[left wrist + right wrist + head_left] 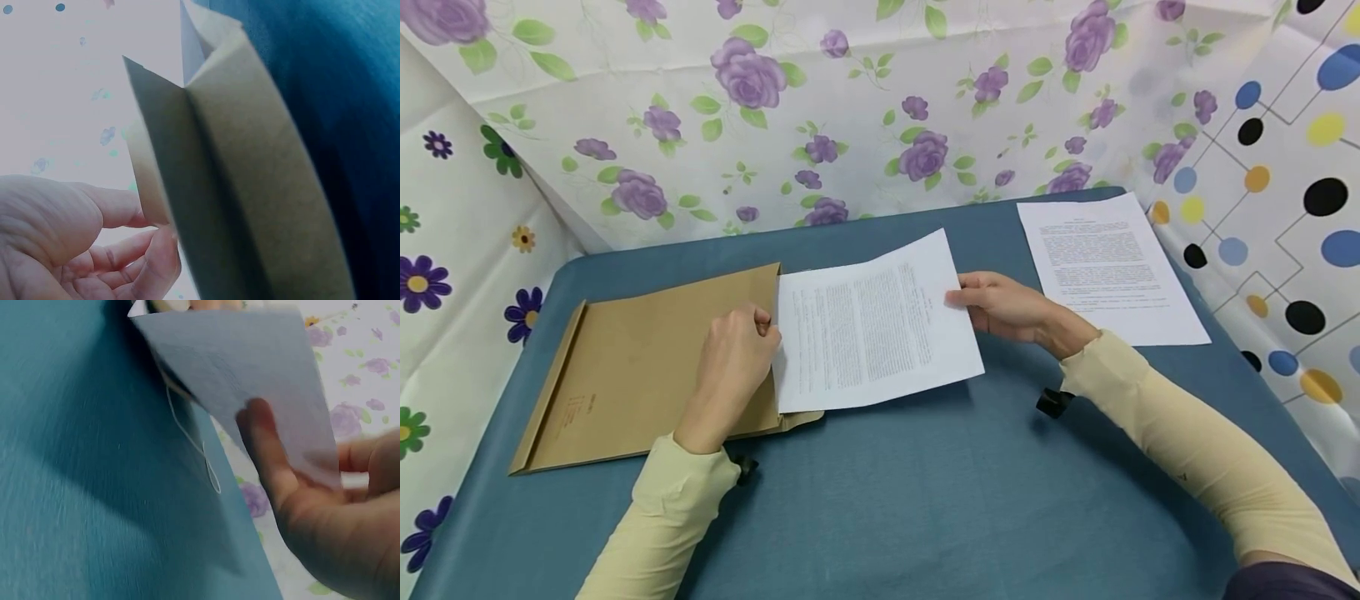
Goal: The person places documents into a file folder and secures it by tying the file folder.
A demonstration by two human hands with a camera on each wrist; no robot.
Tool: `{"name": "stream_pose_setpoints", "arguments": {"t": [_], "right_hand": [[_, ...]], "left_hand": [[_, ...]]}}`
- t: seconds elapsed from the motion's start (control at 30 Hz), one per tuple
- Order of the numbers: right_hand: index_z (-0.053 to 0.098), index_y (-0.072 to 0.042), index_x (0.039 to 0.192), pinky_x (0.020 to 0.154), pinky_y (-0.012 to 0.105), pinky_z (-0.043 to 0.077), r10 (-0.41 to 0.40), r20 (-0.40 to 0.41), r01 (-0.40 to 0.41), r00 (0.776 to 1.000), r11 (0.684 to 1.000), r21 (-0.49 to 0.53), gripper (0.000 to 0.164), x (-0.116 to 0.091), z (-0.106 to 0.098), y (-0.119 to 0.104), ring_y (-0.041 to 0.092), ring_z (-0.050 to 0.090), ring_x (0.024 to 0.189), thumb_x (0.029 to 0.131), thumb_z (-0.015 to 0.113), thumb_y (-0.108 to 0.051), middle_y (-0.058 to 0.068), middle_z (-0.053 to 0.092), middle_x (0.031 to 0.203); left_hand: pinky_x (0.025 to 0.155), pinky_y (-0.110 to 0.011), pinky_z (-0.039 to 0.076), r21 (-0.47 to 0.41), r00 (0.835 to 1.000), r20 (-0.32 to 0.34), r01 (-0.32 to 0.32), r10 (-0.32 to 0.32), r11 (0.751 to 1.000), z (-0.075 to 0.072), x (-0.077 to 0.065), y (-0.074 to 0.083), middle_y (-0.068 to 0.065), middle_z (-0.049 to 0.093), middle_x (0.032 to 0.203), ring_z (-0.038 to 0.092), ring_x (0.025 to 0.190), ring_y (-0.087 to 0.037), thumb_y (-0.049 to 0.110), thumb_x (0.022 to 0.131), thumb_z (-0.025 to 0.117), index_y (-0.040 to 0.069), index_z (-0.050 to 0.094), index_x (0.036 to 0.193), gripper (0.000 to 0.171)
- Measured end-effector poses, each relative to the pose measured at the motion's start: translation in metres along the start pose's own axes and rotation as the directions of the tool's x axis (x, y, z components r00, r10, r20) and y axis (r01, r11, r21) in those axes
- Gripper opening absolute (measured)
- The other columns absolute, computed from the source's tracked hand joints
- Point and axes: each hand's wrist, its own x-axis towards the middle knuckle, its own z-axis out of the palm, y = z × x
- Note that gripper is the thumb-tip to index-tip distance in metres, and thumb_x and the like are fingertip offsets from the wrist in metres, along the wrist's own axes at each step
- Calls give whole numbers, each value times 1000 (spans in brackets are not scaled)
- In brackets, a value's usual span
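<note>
A brown kraft paper envelope [632, 358] lies on the left of the table, its mouth toward the right. My left hand [733, 362] pinches the upper layer at that mouth; in the left wrist view the envelope's side [250, 156] appears folded, with a gap at its end. A printed white sheet [865, 333] extends from the mouth, its left end at the envelope's edge. By its right edge, my right hand [1003, 307] holds the sheet with the thumb on top, and this end is raised off the table. How much paper sits inside is hidden.
Another printed sheet [1105, 267] lies flat at the back right of the blue tablecloth [925, 500]. A thin white string [181, 425] hangs below the held sheet in the right wrist view. Flower-patterned cloth [850, 108] stands behind the table.
</note>
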Motion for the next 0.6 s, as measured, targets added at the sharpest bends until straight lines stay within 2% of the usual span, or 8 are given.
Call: {"name": "stream_pose_setpoints", "arguments": {"t": [0.13, 0.37, 0.47, 0.6], "right_hand": [[31, 5, 156, 98, 45, 52, -36, 132, 32, 991, 999, 32, 50, -1, 3, -4, 31, 58, 128, 108, 40, -1, 22, 51, 148], [28, 8, 157, 104, 49, 48, -8, 263, 3, 965, 1000, 19, 50, 2, 8, -7, 34, 57, 130, 110, 40, -2, 24, 47, 151], [32, 9, 155, 106, 50, 47, -7, 258, 2, 966, 1000, 17, 48, 6, 11, -5, 35, 58, 129, 109, 43, -1, 25, 50, 149], [42, 10, 150, 102, 47, 50, -9, 164, 5, 986, 1000, 21, 46, 13, 15, -4, 33, 63, 124, 106, 50, 1, 23, 57, 143]], "left_hand": [[62, -37, 48, -1, 1000, 1, 2, -2, 1000, 0, 0, 0, -22, 68, 98, 61, 81, -33, 1, 95, 62, -8, 70, 104, 16], [62, -38, 47, -2, 1000, -1, -8, 8, 1000, 0, -1, 0, -22, 68, 96, 61, 78, -33, 2, 95, 61, -8, 70, 103, 16], [64, -39, 48, -4, 1000, -2, -15, 15, 1000, 0, 0, -1, -21, 68, 95, 61, 77, -33, 2, 95, 61, -8, 70, 102, 16], [64, -40, 48, -6, 1000, -9, -25, 25, 1000, 0, 0, -1, -21, 69, 94, 62, 77, -33, 3, 94, 61, -8, 70, 102, 16]]}}
